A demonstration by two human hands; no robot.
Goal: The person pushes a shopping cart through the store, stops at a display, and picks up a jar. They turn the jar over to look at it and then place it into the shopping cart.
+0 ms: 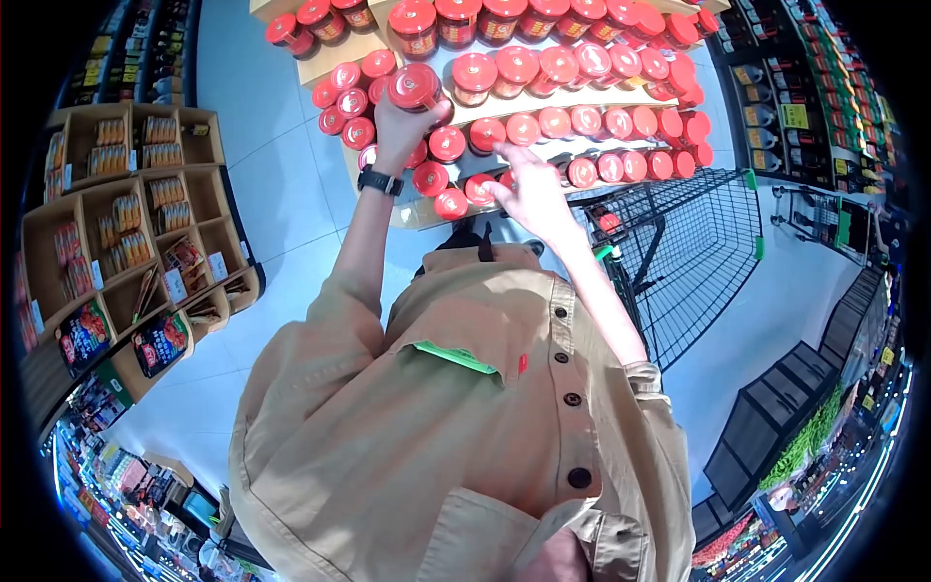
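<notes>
Left hand (405,121) clenched, right hand (529,189) spread

No text, brand or number is clear enough to read. The labels on the red-lidded jars (543,68) at upper centre, the white price tags (176,285) on the wooden shelves at left, and the yellow signs (794,115) at upper right are all blurred.

Upright red-lidded jar (415,87) above shelf
</notes>
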